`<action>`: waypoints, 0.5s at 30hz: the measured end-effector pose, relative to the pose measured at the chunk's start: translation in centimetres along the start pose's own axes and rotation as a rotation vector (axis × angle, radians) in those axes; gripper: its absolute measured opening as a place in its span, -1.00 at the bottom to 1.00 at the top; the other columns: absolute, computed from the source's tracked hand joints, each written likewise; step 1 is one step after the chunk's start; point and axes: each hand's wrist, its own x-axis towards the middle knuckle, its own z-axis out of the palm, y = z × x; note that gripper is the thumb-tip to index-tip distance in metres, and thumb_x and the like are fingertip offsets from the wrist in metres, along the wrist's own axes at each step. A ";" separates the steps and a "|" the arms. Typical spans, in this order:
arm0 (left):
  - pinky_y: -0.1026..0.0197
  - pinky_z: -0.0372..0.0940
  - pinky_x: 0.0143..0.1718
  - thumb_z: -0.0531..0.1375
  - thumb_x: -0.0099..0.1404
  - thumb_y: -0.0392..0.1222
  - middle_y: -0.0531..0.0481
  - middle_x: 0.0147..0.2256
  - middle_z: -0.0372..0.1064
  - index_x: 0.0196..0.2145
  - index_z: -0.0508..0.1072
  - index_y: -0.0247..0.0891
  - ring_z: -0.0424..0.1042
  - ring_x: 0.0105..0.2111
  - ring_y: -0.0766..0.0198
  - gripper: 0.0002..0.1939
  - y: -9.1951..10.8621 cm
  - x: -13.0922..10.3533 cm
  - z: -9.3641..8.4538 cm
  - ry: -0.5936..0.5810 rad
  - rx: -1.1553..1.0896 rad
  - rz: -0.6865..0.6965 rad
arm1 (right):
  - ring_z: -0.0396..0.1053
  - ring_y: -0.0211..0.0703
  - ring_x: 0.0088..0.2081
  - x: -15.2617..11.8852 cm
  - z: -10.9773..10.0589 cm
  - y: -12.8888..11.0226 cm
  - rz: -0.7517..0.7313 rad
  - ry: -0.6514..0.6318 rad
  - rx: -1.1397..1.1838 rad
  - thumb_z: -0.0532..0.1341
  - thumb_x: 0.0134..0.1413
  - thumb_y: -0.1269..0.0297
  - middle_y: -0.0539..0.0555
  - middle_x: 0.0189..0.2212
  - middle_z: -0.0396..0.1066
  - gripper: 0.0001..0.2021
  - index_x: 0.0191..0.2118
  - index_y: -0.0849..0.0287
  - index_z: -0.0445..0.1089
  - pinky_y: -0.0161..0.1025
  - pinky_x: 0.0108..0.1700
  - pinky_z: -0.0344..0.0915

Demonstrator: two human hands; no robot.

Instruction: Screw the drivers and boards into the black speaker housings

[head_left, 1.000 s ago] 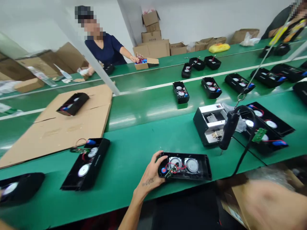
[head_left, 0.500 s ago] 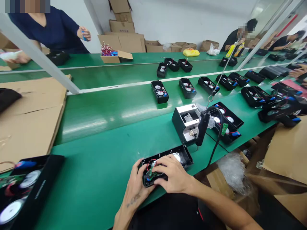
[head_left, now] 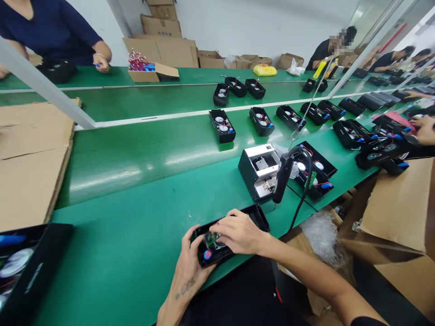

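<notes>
A black speaker housing lies open side up on the green bench in front of me. My left hand is wrapped round its left end, thumb and fingers at the walls. Over the open housing, my right hand pinches a small green circuit board, slightly blurred. A round blue and red part, perhaps a battery end, shows below the board. My right fingers cover much of the housing's inside. Just beyond its right end hangs a black electric screwdriver, pointing down.
Behind the screwdriver stands a black and silver screw feeder. More open housings sit along the green line. One housing is at my near left, by flat cardboard. Cardboard boxes stand at right. Co-workers sit across and at far right.
My right hand has shifted a little left and up with the circuit board, and the blue and red part now shows. My left hand still holds the housing. The view has turned slightly.
</notes>
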 end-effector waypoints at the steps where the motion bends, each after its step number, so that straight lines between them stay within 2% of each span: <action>1: -0.25 0.55 0.16 0.40 0.32 -0.09 -0.27 0.36 0.17 0.27 0.27 -0.08 0.46 0.27 -0.15 -0.35 0.1 0.0 0.0 0.000 -0.004 0.001 | 0.63 -0.06 -0.07 -0.1 -0.3 0.0 0.097 0.039 0.083 0.26 0.42 0.36 0.16 -0.06 0.69 -0.66 0.24 0.18 0.42 -0.09 0.05 0.45; 3: -0.29 0.53 0.18 0.40 0.34 -0.05 -0.31 0.38 0.17 0.29 0.25 -0.09 0.42 0.31 -0.19 -0.34 0.4 0.0 -0.3 0.005 -0.016 0.016 | 0.65 -0.07 -0.12 -0.5 -1.4 0.1 0.276 0.091 0.244 0.29 0.38 0.37 0.13 -0.10 0.71 -0.57 0.30 0.17 0.38 -0.15 -0.02 0.50; 4: -0.31 0.51 0.19 0.41 0.34 -0.02 -0.33 0.40 0.14 0.30 0.24 -0.08 0.38 0.35 -0.21 -0.31 0.6 0.1 -0.5 0.008 -0.019 0.025 | 0.66 -0.08 -0.12 -0.8 -2.2 0.3 0.309 0.085 0.287 0.30 0.38 0.36 0.10 -0.11 0.71 -0.60 0.27 0.15 0.42 -0.17 -0.04 0.50; 5: -0.33 0.50 0.21 0.43 0.33 0.01 -0.34 0.43 0.11 0.32 0.23 -0.08 0.33 0.39 -0.23 -0.27 0.9 0.1 -0.8 0.018 -0.019 0.034 | 0.66 -0.09 -0.12 -1.3 -3.0 0.5 0.290 0.060 0.293 0.30 0.40 0.36 0.09 -0.11 0.72 -0.67 0.21 0.12 0.48 -0.18 -0.04 0.49; 7: -0.39 0.45 0.26 0.47 0.30 0.03 -0.34 0.48 0.04 0.33 0.23 -0.07 0.24 0.45 -0.27 -0.23 1.7 0.2 -1.4 0.031 0.005 0.062 | 0.64 -0.09 -0.09 -2.2 -4.4 0.6 0.138 -0.036 0.197 0.28 0.43 0.37 0.08 -0.09 0.72 -0.80 0.07 0.09 0.59 -0.15 -0.02 0.44; 10: -0.51 0.31 0.35 0.49 0.26 -0.02 -0.29 0.52 -0.01 0.25 0.37 -0.06 0.11 0.50 -0.35 -0.32 2.9 0.7 -1.9 -0.009 0.096 0.151 | 0.59 -0.08 -0.09 -3.6 -5.4 0.0 -0.060 -0.228 -0.052 0.23 0.41 0.51 0.05 -0.09 0.71 -0.76 0.01 0.10 0.61 -0.13 -0.07 0.35; 12: -0.59 0.20 0.39 0.51 0.23 -0.08 -0.26 0.52 0.02 0.13 0.48 -0.08 0.03 0.53 -0.42 -0.45 3.7 1.2 -1.9 -0.076 0.168 0.214 | 0.55 -0.08 -0.11 -4.1 -5.2 -0.8 -0.075 -0.339 -0.190 0.25 0.37 0.55 0.05 -0.13 0.69 -0.76 -0.02 0.12 0.59 -0.13 -0.12 0.30; 15: -0.62 0.10 0.43 0.47 0.23 -0.24 -0.21 0.49 0.14 -0.06 0.56 -0.13 -0.05 0.55 -0.41 -0.66 4.4 1.9 -1.5 -0.172 0.244 0.262 | 0.51 -0.04 -0.15 -3.9 -4.4 -1.8 -0.044 -0.429 -0.308 0.28 0.35 0.52 0.09 -0.20 0.66 -0.84 -0.08 0.15 0.56 -0.11 -0.18 0.26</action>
